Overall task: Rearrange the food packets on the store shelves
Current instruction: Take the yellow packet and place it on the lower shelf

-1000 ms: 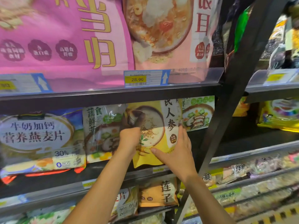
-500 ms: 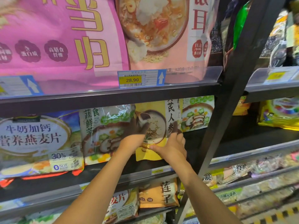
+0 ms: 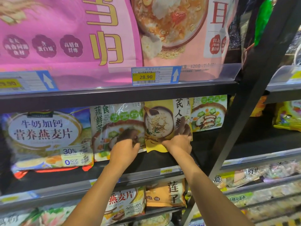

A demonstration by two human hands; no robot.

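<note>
A yellow ginseng oat packet (image 3: 160, 121) stands upright on the middle shelf (image 3: 146, 162), between two green vegetable packets. My right hand (image 3: 178, 139) grips its lower right edge, fingers reaching up the packet's front. My left hand (image 3: 124, 150) presses on the lower part of the left green vegetable packet (image 3: 114, 121), next to the yellow one. The second green vegetable packet (image 3: 209, 114) stands behind, to the right. The yellow packet's bottom corner hangs slightly forward of its neighbours.
A large blue milk oat bag (image 3: 47, 137) fills the shelf's left side. Big pink bags (image 3: 65, 35) sit on the top shelf above a 28.90 price tag (image 3: 154, 76). A black slanted post (image 3: 241, 115) bounds the right. An orange lotus packet (image 3: 166, 193) sits on the shelf below.
Both hands have pushed the yellow packet back and upright into the row. My left hand slid left off it onto the green packet; my right hand dropped to its lower right edge.
</note>
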